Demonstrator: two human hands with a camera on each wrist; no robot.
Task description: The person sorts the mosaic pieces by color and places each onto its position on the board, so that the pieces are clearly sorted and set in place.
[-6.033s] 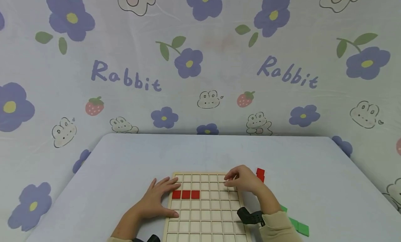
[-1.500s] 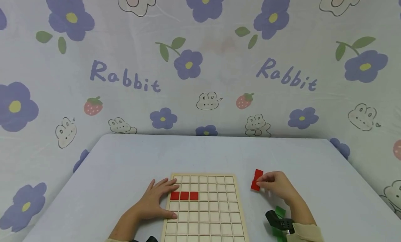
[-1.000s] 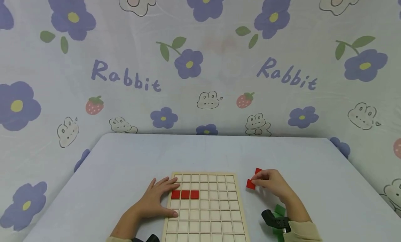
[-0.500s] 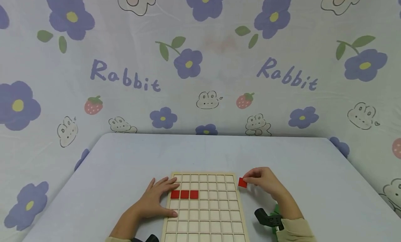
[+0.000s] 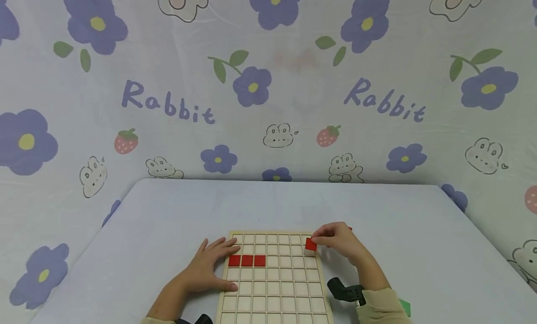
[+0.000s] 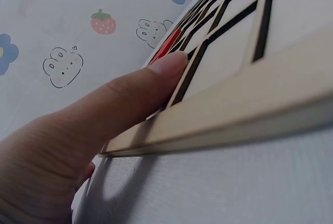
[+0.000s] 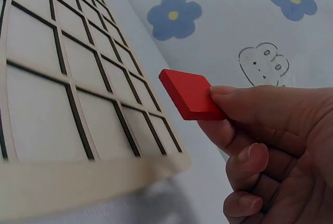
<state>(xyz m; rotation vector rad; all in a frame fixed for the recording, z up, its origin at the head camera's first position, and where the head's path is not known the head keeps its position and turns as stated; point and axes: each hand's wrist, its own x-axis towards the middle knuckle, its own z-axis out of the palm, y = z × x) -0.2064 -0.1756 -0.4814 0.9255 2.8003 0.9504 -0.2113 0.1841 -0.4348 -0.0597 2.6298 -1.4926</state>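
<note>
My right hand (image 5: 341, 242) pinches a red square tile (image 7: 191, 95) between thumb and forefinger. In the head view that tile is over the right edge of a wooden grid board (image 5: 274, 288), near its far corner; the right wrist view shows it raised above the board. My left hand (image 5: 206, 267) is spread at the board's left side. Its thumb (image 6: 138, 88) rests on the rim and its fingertips lie on the far left cells. Between thumb and fingers, three red tiles (image 5: 247, 260) sit side by side in one row of cells.
A corner of another red tile (image 5: 350, 229) peeks out behind my right hand. Beside the right sleeve shows part of a green tile (image 5: 404, 307); the forearm may hide more. The white table (image 5: 180, 207) reaches back to a patterned cloth.
My right hand slid a red tile away from the one beside it, lifted it and carried it left to the board's edge. My left hand stayed where it was.
</note>
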